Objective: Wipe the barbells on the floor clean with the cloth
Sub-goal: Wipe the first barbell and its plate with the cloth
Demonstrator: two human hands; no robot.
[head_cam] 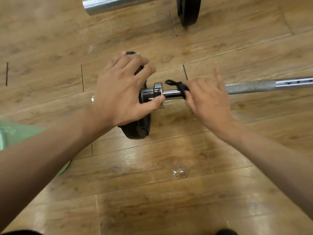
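Cloth point(182, 88), where?

Pinched in right hand point(208, 100). Dark, pressed on bar point(171, 94), just right of collar point(158, 89).

Held how?

Between thumb and curled fingers, wrapped over top of bar. One loose end sticking out toward collar. One finger point(218, 77) lifted straight up, off cloth. A little blurred, so cannot tell more about grip.

And left hand point(122, 92)?

Spread wide, laid over black plate point(137, 129). Fingertips reaching far rim, thumb touching near side of collar. Pinching nothing.

Plate standing or lying?

Standing on edge on floor point(169, 184), near left end of bar, just beside collar. Tip of bar peeking out left of wrist.

Rest of bar?

Lying low over floor, running to right and out of view at edge. Shiny near collar, then rough grey part beyond right hand, then shiny again with small dark marks.

Other barbell point(108, 5)?

At top, well apart from both hands. Only thick chrome end and far plate point(188, 12) shown, both cut by upper edge. Far plate black, also on edge.

Floor?

Glossy wooden planks, with white scuffs above left hand and in lower middle.

Anything else?

Pale green fabric point(20, 133) at left, partly behind left forearm. Cannot tell what. Dark shapes at bottom edge, unclear too.
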